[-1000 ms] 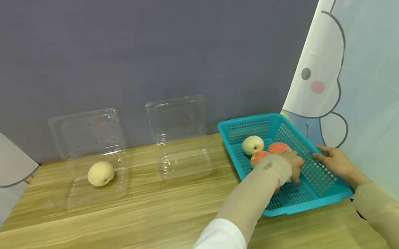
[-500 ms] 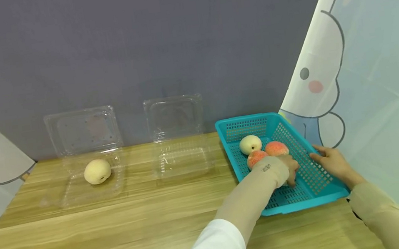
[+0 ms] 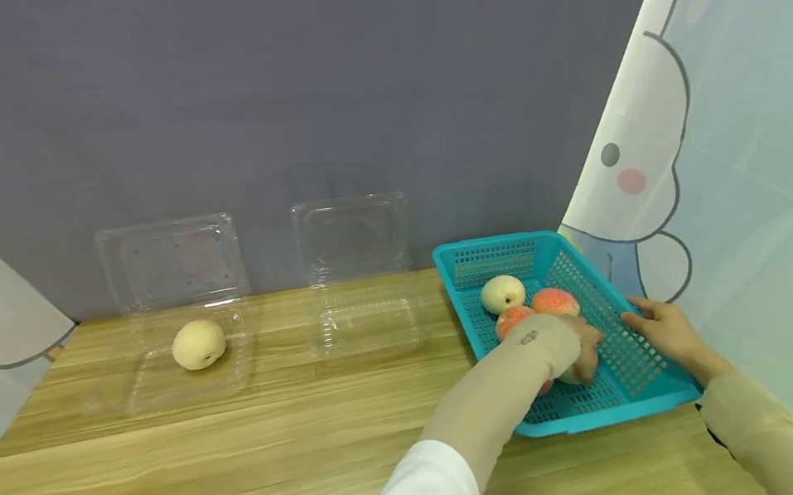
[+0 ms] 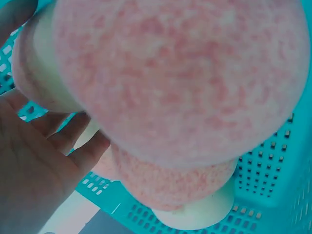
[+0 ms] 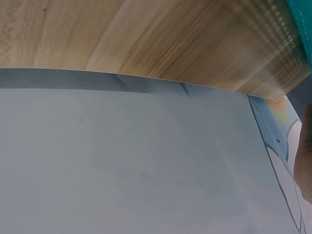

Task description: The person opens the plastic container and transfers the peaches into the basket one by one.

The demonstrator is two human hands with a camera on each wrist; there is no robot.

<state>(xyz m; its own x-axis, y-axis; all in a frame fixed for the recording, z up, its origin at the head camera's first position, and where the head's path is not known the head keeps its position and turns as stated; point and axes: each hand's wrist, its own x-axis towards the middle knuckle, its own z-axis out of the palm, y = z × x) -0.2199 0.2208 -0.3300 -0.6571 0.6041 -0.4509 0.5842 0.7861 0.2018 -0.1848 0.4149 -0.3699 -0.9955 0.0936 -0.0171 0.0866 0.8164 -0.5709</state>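
Observation:
In the head view, my left hand [image 3: 584, 348] reaches down into a blue-green plastic basket [image 3: 607, 419] on the right side of the table. Its thumb and fingers lie around a pale peach with a reddish side [image 4: 41, 68], seen at left in the left wrist view; the head view mostly hides it. A large reddish peach [image 4: 185, 73] fills much of that wrist view. Beyond the hand sit a pale peach [image 3: 503, 294] and reddish peaches [image 3: 554, 302]. My right hand [image 3: 671, 335] grips the basket's right rim, thumb toward the inside.
Two clear plastic clamshell boxes stand with lids raised along the back. The left box [image 3: 192, 385] holds one pale peach [image 3: 199, 345]; the middle box [image 3: 369, 326] shows nothing in it. A grey backdrop [image 3: 315, 83] rises behind the wooden table [image 3: 209, 481], and a printed curtain [image 3: 770, 173] borders the right.
Inside the basket my left hand has shifted slightly toward the near side, and its fingers have moved down around a peach. The right hand stays on the rim.

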